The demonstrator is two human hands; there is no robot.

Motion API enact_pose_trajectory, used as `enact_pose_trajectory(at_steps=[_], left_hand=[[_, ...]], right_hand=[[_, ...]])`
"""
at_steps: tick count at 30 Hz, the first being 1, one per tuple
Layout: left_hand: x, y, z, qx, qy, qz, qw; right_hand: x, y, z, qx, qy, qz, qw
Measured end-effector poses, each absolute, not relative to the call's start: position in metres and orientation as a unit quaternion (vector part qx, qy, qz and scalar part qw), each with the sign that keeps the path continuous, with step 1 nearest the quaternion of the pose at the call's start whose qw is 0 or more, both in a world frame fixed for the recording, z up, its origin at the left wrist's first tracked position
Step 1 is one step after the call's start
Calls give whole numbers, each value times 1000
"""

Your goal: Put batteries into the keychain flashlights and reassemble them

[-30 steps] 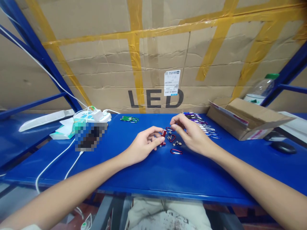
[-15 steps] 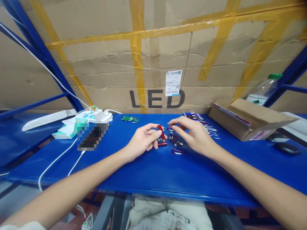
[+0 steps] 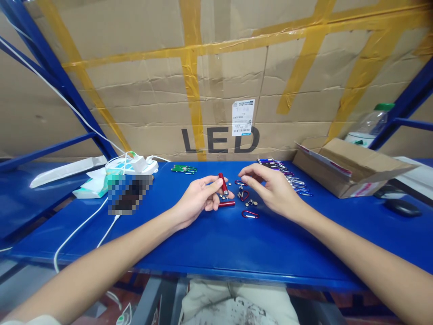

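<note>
On a blue table [image 3: 209, 243], the left hand [image 3: 196, 201] pinches a red tube [image 3: 223, 183] upright. The right hand [image 3: 270, 192], fingers loosely curled, hovers over small metal parts [image 3: 251, 203].

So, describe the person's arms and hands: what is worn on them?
The left hand and right hand are bare: no gloves, rings or watch show. Both forearms are bare too. A white sleeve edge shows at the left arm's top; none shows on the right.
</note>
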State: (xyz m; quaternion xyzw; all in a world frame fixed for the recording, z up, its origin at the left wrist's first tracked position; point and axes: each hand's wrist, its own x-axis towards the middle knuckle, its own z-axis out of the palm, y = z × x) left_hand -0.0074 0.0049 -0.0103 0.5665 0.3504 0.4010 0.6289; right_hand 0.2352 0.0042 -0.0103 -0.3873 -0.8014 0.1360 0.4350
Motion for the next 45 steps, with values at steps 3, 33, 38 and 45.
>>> enact_pose_trajectory(at_steps=[3,33,38,45], left_hand=[[-7,4,-12,599,352,397,599],[-10,-1,-22,804,347,378,300],[-7,-4,-21,784,353,372,350],[-6,-5,-22,781,346,369,366]], right_hand=[[235,3,-11,-389,-801,161,425],[228,-8,-7,-306,-798,257,452],[223,-11,-7,-299,-789,302,443],[220,-15,-8,-304,-756,369,447]])
